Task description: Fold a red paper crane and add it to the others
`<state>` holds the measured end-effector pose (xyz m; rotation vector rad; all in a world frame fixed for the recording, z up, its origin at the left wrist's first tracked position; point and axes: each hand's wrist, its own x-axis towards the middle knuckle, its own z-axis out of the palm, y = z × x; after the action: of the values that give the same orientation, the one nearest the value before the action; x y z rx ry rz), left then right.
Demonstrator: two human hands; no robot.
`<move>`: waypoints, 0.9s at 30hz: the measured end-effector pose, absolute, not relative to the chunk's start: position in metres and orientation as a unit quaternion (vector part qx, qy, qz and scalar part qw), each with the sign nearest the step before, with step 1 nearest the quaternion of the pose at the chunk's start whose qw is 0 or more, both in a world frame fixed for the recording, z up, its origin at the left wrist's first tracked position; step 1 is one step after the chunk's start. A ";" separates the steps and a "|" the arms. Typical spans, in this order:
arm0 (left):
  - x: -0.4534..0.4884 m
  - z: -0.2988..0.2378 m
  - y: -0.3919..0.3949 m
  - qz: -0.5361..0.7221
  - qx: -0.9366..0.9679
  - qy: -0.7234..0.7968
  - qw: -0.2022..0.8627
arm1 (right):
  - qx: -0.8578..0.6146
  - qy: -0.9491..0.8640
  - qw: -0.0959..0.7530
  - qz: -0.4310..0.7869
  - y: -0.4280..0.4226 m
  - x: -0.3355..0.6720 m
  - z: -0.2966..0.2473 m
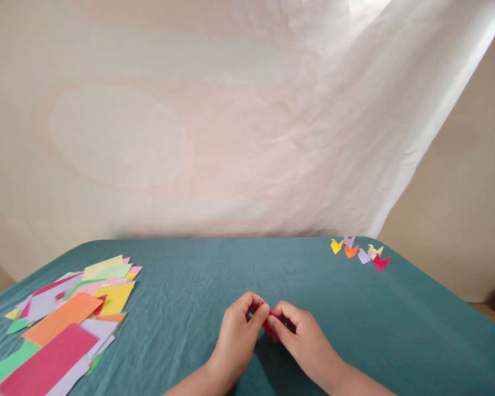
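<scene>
Near the front middle of the table, my left hand [240, 330] and my right hand [299, 338] meet fingertip to fingertip. Between them is a small piece of folded red paper [267, 328], mostly hidden by the fingers. Thumb and forefinger of each hand pinch it, left hand on its left side and right hand on its right. How the paper is folded cannot be made out. Both hands are a little above the cloth, with a dark shadow beneath them.
A green cloth [181, 308] covers the table. Loose coloured paper sheets [49, 357] lie in a spread pile at the left. Several small folded paper birds [351, 251], in yellow, orange, lilac and red, stand at the far right corner. A pale sheet [231, 137] hangs behind the table.
</scene>
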<state>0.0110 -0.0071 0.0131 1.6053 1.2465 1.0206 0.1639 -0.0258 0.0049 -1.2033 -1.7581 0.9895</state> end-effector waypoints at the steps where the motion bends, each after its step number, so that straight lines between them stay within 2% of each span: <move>1: 0.011 0.011 -0.005 0.414 0.620 0.497 0.443 | -0.479 -0.687 0.386 0.387 -0.025 0.164 0.004; 5: 0.008 0.007 0.000 0.399 0.600 0.469 0.510 | -0.495 -0.674 0.403 0.371 -0.024 0.167 0.002; 11: 0.003 0.009 -0.001 0.350 0.665 0.472 0.461 | -0.481 -0.677 0.422 0.364 -0.022 0.173 0.000; 20: 0.003 0.016 -0.002 0.378 0.667 0.507 0.393 | -0.474 -0.690 0.390 0.384 -0.020 0.172 -0.001; 27: 0.006 0.016 -0.003 0.401 0.618 0.498 0.457 | -0.482 -0.715 0.388 0.325 -0.022 0.171 0.003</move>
<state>0.0062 -0.0032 0.0162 1.5245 1.2280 0.9886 0.1708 -0.0216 0.0027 -1.2275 -1.8185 0.8278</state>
